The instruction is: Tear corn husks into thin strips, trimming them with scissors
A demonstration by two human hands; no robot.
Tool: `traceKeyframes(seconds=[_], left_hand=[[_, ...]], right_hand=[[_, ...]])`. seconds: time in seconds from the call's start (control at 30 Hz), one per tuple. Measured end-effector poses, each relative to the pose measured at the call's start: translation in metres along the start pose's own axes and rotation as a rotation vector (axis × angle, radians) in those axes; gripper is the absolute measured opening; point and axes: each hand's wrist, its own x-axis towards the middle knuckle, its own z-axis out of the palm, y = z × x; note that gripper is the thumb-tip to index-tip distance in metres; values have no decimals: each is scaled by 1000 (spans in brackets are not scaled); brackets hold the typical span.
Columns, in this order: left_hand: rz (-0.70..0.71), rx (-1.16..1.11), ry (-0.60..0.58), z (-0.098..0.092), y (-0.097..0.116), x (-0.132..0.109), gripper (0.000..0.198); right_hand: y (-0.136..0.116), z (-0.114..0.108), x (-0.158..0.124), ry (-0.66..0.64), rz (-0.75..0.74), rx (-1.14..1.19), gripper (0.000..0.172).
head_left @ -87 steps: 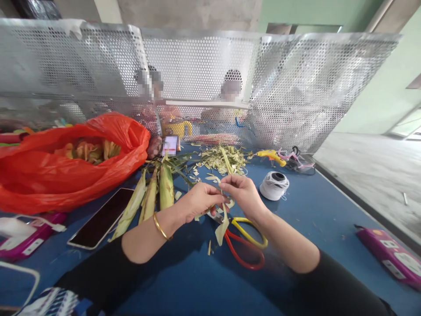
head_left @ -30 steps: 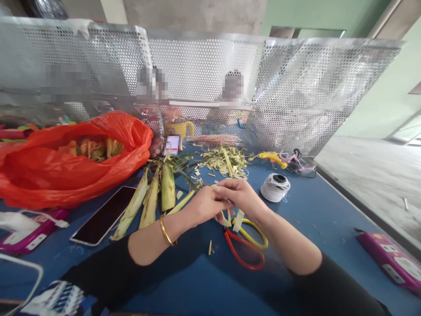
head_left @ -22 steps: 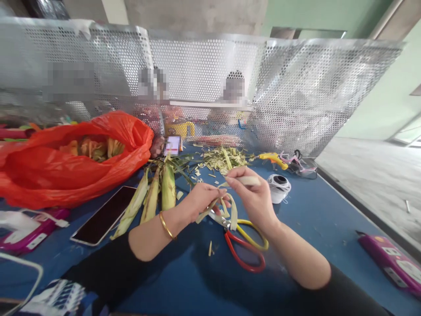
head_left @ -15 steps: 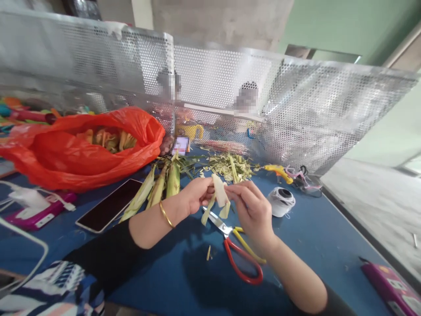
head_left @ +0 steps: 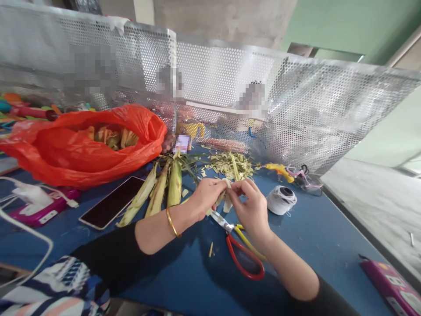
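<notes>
Both of my hands meet over the blue table, pinching a pale folded strip of corn husk. My left hand, with a gold bangle at the wrist, has its fingers closed on one side of the strip. My right hand grips the other side between thumb and fingertips. Beneath them lie scissors with one red and one yellow handle, their blade tips partly hidden by my left hand. Left of my hands are several husk-covered ears of corn. Behind them is a heap of husk scraps.
A red plastic bag holding husk pieces stands at the left, near a phone and a purple power strip. To the right are a white thread spool, a yellow glue gun and another purple strip. A perforated metal screen backs the table.
The husk strip hung spread out between my hands and is now folded smaller. My hands have drawn closer together, with fingertips nearly touching.
</notes>
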Motion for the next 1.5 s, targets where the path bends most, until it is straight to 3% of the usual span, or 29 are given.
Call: traceKeyframes(seconds=[0.23, 0.4, 0.5, 0.73, 1.0, 1.2, 1.37, 1.5], left_hand=[[-63, -33, 9, -4, 7, 4, 25], [-47, 2, -12, -12, 14, 5, 24], [-2, -37, -30, -15, 18, 6, 25], [-165, -195, -57, -18, 19, 9, 22], [-207, -276, 17, -18, 20, 12, 20], [-280, -435, -47, -18, 19, 12, 19], [-252, -523, -80, -16, 15, 14, 22], [-278, -538, -63, -15, 15, 13, 23]], right_hand=[[-1, -3, -5, -81, 42, 14, 8], [3, -1, -9, 25, -359, -145, 17], [4, 1, -10, 55, -478, -199, 17], [3, 5, -10, 52, -521, -263, 13], [6, 6, -8, 67, -551, -322, 9], [5, 12, -11, -61, -636, -336, 19], [3, 9, -12, 101, -618, -462, 15], [3, 10, -16, 51, -734, -416, 18]])
